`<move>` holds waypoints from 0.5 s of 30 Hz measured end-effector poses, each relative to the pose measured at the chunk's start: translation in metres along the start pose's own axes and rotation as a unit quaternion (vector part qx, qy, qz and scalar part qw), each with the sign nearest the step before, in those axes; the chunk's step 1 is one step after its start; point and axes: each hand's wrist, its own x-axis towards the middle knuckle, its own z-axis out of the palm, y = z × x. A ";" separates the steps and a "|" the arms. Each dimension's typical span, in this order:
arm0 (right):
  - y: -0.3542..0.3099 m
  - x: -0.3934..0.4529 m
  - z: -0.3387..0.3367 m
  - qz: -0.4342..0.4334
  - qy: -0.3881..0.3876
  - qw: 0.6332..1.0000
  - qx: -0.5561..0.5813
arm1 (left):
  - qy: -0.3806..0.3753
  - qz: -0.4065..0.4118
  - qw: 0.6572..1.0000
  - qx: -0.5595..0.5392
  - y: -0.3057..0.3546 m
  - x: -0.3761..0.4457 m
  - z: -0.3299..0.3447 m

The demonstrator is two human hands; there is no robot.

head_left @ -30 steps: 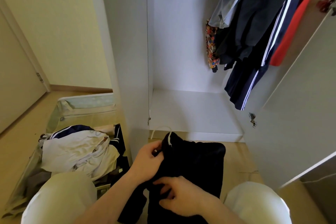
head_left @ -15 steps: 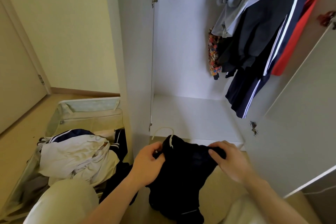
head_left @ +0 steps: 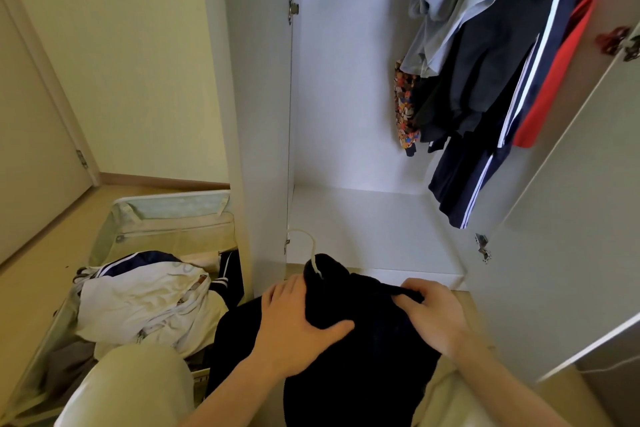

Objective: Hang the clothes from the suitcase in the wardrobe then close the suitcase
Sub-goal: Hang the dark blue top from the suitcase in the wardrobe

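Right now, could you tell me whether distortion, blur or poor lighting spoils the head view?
Head view: wide-angle bending bows the wardrobe door; the red garment is smeared at the edge; the black garment is too dark for detail.

A second ago the right hand (head_left: 433, 319) lay low on the front of the black garment (head_left: 363, 357); it has since moved up to pinch the garment's upper right edge. The left hand (head_left: 298, 322) has shifted its grip from beside the white hanger hook (head_left: 313, 253) to lower on the cloth, thumb spread across the front. The garment now hangs wider between both hands.
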 end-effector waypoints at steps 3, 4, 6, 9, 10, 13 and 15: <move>-0.004 -0.005 0.000 -0.006 0.013 1.000 -0.026 | 0.069 -0.009 0.997 -0.017 -0.004 0.004 0.013; -0.005 -0.006 0.000 -0.005 0.017 0.999 -0.034 | 0.083 -0.013 0.996 -0.028 -0.006 0.006 0.016; -0.007 -0.007 -0.002 -0.005 0.024 0.999 -0.046 | 0.103 -0.024 0.993 -0.044 -0.006 0.010 0.016; -0.007 -0.011 -0.005 0.003 0.025 0.999 -0.045 | 0.108 -0.016 0.994 -0.026 -0.005 0.014 0.015; -0.007 -0.012 -0.006 0.003 0.025 0.999 -0.041 | 0.107 -0.010 0.994 -0.018 -0.004 0.017 0.015; -0.006 -0.017 -0.009 0.001 0.031 0.999 -0.025 | 0.092 0.009 0.995 0.040 0.006 0.020 0.009; -0.005 -0.018 -0.011 0.006 0.042 0.999 -0.008 | 0.092 -0.003 0.994 0.057 0.012 0.023 0.007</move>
